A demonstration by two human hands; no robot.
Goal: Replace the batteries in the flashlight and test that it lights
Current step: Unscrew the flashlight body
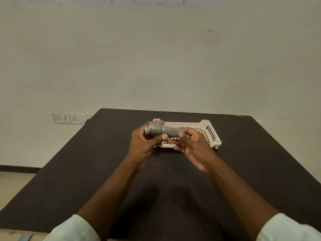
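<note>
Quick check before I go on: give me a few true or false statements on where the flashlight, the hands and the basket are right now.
1. The flashlight is held up by both hands. True: the left hand grips the wide head end and the right hand holds the tail end.
2. The flashlight lies inside the white basket. False: it is held above the table, in front of the basket.
3. The basket sits on the dark table. True.
4. The flashlight stands upright. False: it is roughly horizontal, with its head to the left.
5. The wall socket panel is to the right of the table. False: it is on the wall to the left.
</note>
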